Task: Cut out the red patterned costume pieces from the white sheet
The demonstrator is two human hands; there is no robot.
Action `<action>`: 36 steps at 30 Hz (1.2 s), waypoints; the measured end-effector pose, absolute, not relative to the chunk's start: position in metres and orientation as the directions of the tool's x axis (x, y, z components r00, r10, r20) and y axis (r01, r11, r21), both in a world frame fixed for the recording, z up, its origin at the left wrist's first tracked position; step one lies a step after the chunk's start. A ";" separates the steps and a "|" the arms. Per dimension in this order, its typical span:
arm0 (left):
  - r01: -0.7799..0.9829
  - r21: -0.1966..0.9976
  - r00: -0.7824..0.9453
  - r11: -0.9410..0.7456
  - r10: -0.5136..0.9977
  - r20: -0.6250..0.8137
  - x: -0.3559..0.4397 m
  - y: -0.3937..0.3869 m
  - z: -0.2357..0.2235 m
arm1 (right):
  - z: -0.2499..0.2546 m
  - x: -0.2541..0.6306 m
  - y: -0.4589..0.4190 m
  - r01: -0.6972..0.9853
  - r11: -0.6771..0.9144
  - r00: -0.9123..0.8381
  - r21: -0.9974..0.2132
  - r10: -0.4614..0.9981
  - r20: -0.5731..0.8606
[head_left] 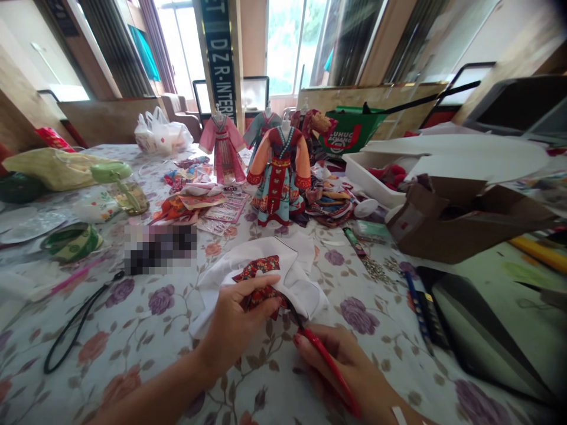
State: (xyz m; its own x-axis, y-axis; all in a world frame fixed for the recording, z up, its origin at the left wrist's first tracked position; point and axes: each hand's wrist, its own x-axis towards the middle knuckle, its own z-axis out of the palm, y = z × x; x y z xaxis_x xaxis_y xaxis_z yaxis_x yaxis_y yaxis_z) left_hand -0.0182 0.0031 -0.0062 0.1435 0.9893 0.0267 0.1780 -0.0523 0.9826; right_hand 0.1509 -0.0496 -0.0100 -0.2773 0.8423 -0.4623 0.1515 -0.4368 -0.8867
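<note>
Between the thumb and fingers of my left hand point(248, 304) is a piece of red patterned fabric point(260, 267). White cloth point(305, 292) lies around and under it on the table. My right hand point(334, 360) is closed on the handles of red-handled scissors point(330, 363). Their dark blades point up and left, at the edge of the cloths close to my left fingertips. The blade tips are partly hidden by the fabric, so I cannot tell whether they are apart. Beyond the cloth stands a doll-size robe point(281, 177) with orange sleeves and a red and blue skirt.
A floral tablecloth point(163, 354) covers the table. Behind are a pink robe point(221, 147) and several fabric scraps point(190, 200). To the right stand a cardboard box point(425, 230), a white tray point(376, 180) and a craft knife point(432, 313). At left are a green tape roll point(73, 242) and a bottle point(128, 192).
</note>
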 end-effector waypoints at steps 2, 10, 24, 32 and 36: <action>0.196 0.978 0.142 -0.065 0.989 0.037 -0.018 0.003 -0.006 | -0.010 0.151 -0.050 0.149 -0.436 -0.275 -0.888 0.844 -0.460; 0.216 0.973 0.140 -0.083 0.989 0.053 -0.018 0.002 -0.006 | -0.015 0.151 -0.050 0.155 -0.419 -0.281 -0.895 0.850 -0.447; 0.197 0.977 0.119 -0.079 0.991 0.056 -0.017 0.003 -0.004 | -0.020 0.150 -0.049 0.151 -0.432 -0.264 -0.889 0.849 -0.457; 0.186 0.979 0.142 -0.084 0.988 0.058 -0.017 0.003 -0.006 | -0.015 0.151 -0.050 0.149 -0.423 -0.286 -0.894 0.847 -0.449; 0.187 0.981 0.153 -0.057 0.988 0.028 -0.016 0.003 -0.005 | -0.016 0.150 -0.049 0.150 -0.417 -0.282 -0.896 0.851 -0.443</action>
State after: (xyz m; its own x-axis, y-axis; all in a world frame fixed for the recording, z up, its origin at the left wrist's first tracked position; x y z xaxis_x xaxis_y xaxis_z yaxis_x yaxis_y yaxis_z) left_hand -0.0162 0.0028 -0.0054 0.1529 0.9878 0.0282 0.1869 -0.0569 0.9807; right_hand 0.1504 -0.0490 -0.0164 -0.2824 0.8507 -0.4433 0.1498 -0.4174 -0.8963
